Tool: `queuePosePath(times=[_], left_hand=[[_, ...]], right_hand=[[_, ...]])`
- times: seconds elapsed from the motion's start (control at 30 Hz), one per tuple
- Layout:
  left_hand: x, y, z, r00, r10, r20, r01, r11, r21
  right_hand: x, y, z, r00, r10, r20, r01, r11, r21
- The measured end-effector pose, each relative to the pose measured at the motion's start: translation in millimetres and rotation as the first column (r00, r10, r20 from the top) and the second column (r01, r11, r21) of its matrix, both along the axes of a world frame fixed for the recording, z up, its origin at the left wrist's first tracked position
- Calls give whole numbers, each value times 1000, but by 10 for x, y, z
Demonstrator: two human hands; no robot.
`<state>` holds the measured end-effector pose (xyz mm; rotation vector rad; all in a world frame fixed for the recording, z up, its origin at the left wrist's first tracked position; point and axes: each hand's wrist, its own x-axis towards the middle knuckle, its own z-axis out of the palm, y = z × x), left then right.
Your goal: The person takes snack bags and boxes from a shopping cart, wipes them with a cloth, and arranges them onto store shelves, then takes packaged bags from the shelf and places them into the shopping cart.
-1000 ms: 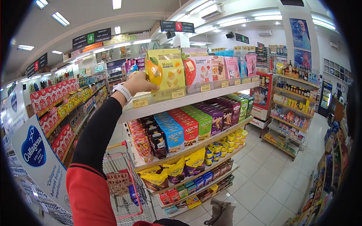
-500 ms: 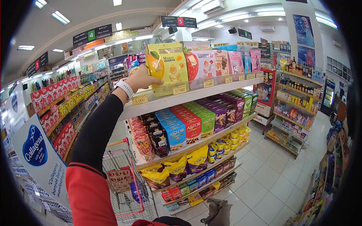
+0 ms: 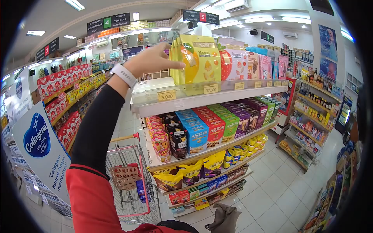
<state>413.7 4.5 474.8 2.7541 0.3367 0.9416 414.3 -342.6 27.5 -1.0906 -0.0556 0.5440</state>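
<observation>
My left hand [image 3: 153, 62] is raised over the left end of the top shelf [image 3: 182, 101], thumb and fingers apart, with nothing visibly held. It is beside a row of yellow mango pouches [image 3: 202, 64], its thumb overlapping the pouches' left side in view. Pink strawberry pouches [image 3: 237, 64] stand to their right. A white band circles my left wrist. Price tags line the shelf edge below, one reading 37.300 under the mango pouches. My right hand is out of view.
Below are boxes of wafer sticks [image 3: 199, 136] and yellow Charm bags [image 3: 191, 172]. A shopping cart [image 3: 134, 211] holding a brown patterned item stands at lower left, beside a Collagena sign [image 3: 37, 136]. Grey cloth [image 3: 224, 219] shows at the bottom.
My left hand has risen and its fingers have spread from the mango pouch. The view has shifted, so the shelf sits further right. More of the white shelf surface shows left of the pouches.
</observation>
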Motion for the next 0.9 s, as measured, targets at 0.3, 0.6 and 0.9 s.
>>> queuePosePath(times=[0.3, 0.6, 0.9], left_hand=[[-200, 988, 24, 962, 14, 272, -8, 1000, -22], [691, 1989, -325, 941, -164, 296, 133, 983, 123], [1351, 2272, -158, 948, -252, 192, 213, 956, 203]], right_hand=[[-117, 458, 286, 998, 33, 57, -26, 992, -120], [-414, 1070, 962, 927, -265, -267, 269, 963, -20], [-683, 1017, 909, 891, -453, 37, 449, 864, -229]])
